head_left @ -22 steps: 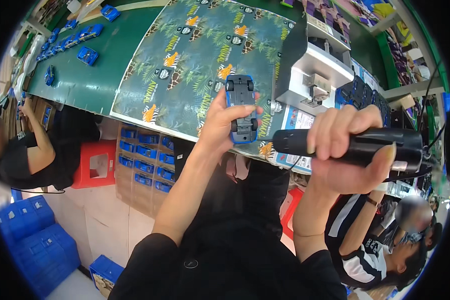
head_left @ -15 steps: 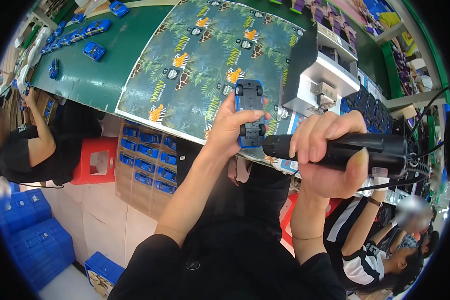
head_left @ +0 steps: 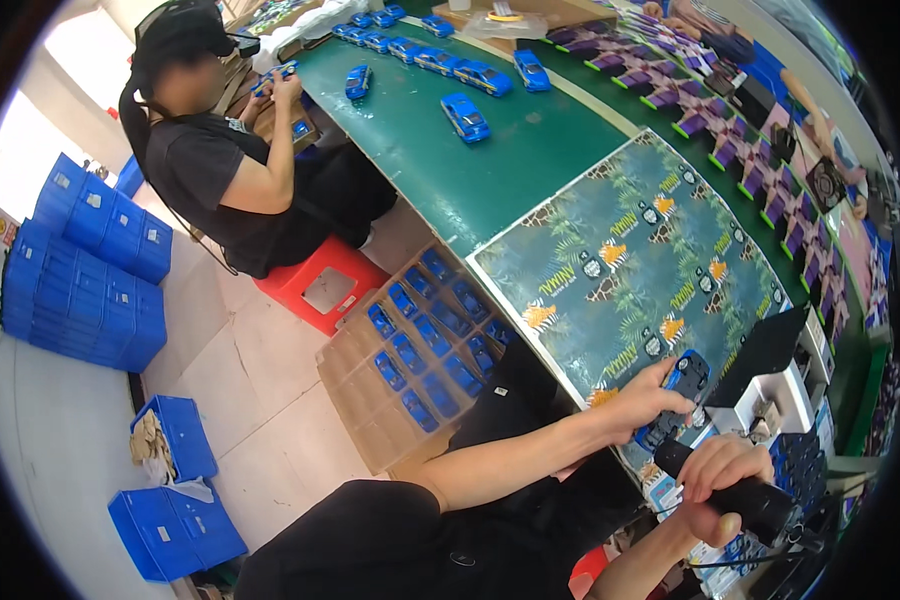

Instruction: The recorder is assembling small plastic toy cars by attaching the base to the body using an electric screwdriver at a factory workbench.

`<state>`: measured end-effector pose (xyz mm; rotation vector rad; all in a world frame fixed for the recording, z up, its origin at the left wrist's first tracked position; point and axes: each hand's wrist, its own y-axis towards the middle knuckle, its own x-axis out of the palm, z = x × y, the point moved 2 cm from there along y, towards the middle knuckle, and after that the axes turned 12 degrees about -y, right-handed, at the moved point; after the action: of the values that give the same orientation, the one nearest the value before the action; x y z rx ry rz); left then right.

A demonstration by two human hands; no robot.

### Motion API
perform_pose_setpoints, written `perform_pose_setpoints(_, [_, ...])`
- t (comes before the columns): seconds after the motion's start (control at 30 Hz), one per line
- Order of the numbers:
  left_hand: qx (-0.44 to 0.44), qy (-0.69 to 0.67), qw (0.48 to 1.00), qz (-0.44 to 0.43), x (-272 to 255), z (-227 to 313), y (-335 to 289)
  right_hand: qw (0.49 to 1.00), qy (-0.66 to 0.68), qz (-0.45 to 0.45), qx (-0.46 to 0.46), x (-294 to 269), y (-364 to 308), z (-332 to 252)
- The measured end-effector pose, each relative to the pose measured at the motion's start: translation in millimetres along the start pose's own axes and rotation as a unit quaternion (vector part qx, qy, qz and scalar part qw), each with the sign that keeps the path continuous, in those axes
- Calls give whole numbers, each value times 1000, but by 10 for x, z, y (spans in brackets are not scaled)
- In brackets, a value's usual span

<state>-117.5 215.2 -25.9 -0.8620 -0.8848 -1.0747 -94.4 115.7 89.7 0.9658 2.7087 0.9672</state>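
Held in the left hand (head_left: 645, 403): a blue toy car (head_left: 686, 382), black underside up, with the thumb clamped across it. Hangs over the near right corner of a patterned sheet (head_left: 650, 280). Clenched in the right hand (head_left: 718, 480): a black power tool (head_left: 760, 505), pointed at the near end of the car; cannot tell whether touching. Looks to be midway through work on this underside, judging by the aimed tool; too small to see which fastenings are in or left. Just beyond the car, a white machine (head_left: 780, 400) with a dark plate.

Laid under the sheet: a green table (head_left: 530, 170), with more blue cars (head_left: 435, 60) wheels down, several in a row. Below the table edge, a divided box (head_left: 365, 440) with blue cars in many compartments; impossible to tell whether finished or waiting. Past that, on a pale tiled floor (head_left: 270, 420), a red stool (head_left: 325, 285) under a co-worker (head_left: 210, 150) in a dark cap, then stacked blue crates (head_left: 80, 290) by the wall.
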Motion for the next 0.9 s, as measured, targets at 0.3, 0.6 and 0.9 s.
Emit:
perform_pose_setpoints(0.3, [-3,14,1000,-26,6,67,19,1000,-14,-8,-10,27,-5,-5])
perform_pose_setpoints(0.6, [239,450,858,-62,179,613,-37,999,1,34,-28,-163,-354,-350])
perform_pose_setpoints(0.9, [242,882,228,-335,-229,1943,134,997,-5,71,-16,-400,-601,-420])
